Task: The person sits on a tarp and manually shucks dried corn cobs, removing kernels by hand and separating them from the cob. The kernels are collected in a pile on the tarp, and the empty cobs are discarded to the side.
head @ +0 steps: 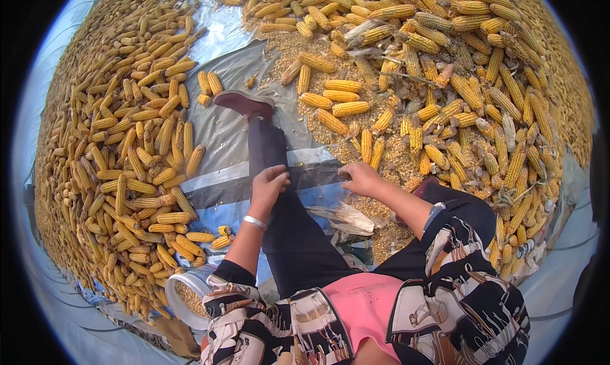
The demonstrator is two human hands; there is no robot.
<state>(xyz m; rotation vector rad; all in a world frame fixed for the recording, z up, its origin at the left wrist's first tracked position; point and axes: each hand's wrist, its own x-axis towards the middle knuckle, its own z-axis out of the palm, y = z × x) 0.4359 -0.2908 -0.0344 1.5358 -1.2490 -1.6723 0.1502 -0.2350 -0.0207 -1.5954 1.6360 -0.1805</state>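
Observation:
My left hand (270, 186) is raised over my outstretched leg, its fingers loosely curled and apart, with nothing seen in it. My right hand (360, 178) hangs over the edge of the loose kernels, fingers bent towards the palm; whether it holds something small cannot be told. Below it lies a dry corn husk (355, 219) on the sheet. Just beyond my right hand are several yellow corn cobs (366, 146) on loose corn kernels (333, 148). A plastic sheet (224, 141) spreads under my leg.
A large heap of corn cobs (138, 174) lies to the left, and another pile of cobs (467, 88), some with husks, to the right. A white bucket (172, 298) with kernels inside lies tipped near my left elbow. My shoe (243, 103) rests on the sheet.

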